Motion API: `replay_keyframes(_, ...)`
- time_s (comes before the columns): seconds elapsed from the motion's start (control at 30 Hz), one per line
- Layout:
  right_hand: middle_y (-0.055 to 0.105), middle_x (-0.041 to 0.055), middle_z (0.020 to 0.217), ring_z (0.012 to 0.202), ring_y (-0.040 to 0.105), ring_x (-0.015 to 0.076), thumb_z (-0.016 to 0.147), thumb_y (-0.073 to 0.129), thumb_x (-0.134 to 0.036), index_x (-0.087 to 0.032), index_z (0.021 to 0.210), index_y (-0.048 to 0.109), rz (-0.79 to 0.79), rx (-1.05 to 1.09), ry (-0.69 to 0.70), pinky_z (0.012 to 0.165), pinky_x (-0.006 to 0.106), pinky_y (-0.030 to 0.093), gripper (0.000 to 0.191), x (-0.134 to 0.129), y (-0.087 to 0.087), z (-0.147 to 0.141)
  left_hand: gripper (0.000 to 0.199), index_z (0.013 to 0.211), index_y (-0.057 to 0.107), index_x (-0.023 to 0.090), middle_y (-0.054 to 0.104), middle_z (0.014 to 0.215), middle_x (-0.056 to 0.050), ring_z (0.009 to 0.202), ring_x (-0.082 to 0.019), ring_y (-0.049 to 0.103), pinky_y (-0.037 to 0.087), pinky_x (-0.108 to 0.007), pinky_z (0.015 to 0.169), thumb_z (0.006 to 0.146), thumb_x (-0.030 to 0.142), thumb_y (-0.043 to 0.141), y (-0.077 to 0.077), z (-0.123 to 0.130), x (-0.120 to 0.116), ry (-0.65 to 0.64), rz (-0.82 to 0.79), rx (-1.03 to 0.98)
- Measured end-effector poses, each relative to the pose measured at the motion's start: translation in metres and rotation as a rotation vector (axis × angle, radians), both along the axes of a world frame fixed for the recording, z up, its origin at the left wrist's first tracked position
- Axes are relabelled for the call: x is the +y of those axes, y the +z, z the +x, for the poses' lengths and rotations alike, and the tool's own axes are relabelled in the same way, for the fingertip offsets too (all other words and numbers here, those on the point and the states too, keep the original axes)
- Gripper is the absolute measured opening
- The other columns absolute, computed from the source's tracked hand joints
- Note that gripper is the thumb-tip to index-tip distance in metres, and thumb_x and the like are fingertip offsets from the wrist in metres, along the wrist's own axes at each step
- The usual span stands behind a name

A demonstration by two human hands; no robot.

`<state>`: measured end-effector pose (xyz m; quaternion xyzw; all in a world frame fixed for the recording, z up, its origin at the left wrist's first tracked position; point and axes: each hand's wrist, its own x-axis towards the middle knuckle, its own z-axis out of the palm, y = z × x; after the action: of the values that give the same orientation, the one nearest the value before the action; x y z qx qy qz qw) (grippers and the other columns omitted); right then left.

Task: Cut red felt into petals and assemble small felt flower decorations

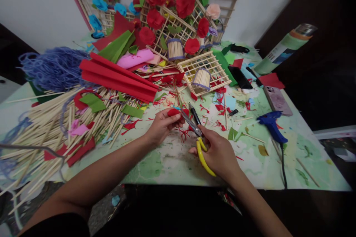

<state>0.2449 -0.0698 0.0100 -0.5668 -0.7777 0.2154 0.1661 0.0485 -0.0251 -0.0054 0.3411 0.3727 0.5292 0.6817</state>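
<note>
Near the middle of the table, my left hand (164,126) pinches a small piece of red paper (173,112) between thumb and fingers. My right hand (218,150) is closed round the yellow handles of a pair of scissors (202,153). Their metal blades point up and left and lie right beside the red piece; whether they touch it I cannot make out. A black pen (194,114) lies just behind the blades. Thin red paper scraps (182,133) are scattered on the table beneath and around both hands.
Bamboo sticks (55,118), purple yarn (55,67) and folded red paper (119,77) fill the left. Behind stand stick lattices with paper flowers (185,3) and a lattice with a small basket (201,78). At right are a blue glue gun (274,126), phone (278,100) and bottle (286,50).
</note>
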Motion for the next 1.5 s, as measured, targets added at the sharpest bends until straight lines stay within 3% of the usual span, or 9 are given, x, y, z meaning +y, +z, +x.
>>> replay_keyframes(0.27,0.066,0.0088,0.093,0.072,0.058,0.0193,0.075,0.063,-0.045,-0.018,0.13,0.051,-0.063,0.056,0.023,0.065,0.03,0.045,0.063,-0.004,-0.002,0.001,0.014,0.07,0.064,0.014,0.064,0.06,-0.001,0.055,-0.011,0.058,0.045,-0.023,0.057,0.066,0.024,0.072,-0.002,0.0,0.0,-0.022,0.05,0.017)
replay_keyframes(0.67,0.065,0.0063,0.085,0.065,0.054,0.0172,0.073,0.064,-0.047,-0.018,0.131,0.051,-0.097,0.051,0.013,0.06,0.027,0.042,0.066,-0.004,0.001,0.004,0.017,0.075,0.064,0.014,0.064,0.063,-0.001,0.06,-0.011,0.06,0.047,-0.022,0.061,0.074,0.03,0.068,-0.004,-0.01,0.006,-0.05,0.231,0.317)
replay_keyframes(1.5,0.065,0.0055,0.081,0.064,0.053,0.0169,0.074,0.065,-0.049,-0.015,0.131,0.051,-0.132,0.16,0.022,0.063,0.029,0.044,0.068,-0.004,-0.003,0.003,0.012,0.074,0.066,0.013,0.066,0.064,-0.002,0.058,-0.012,0.058,0.044,-0.024,0.06,0.072,0.024,0.069,-0.007,-0.007,0.004,-0.084,0.152,0.128)
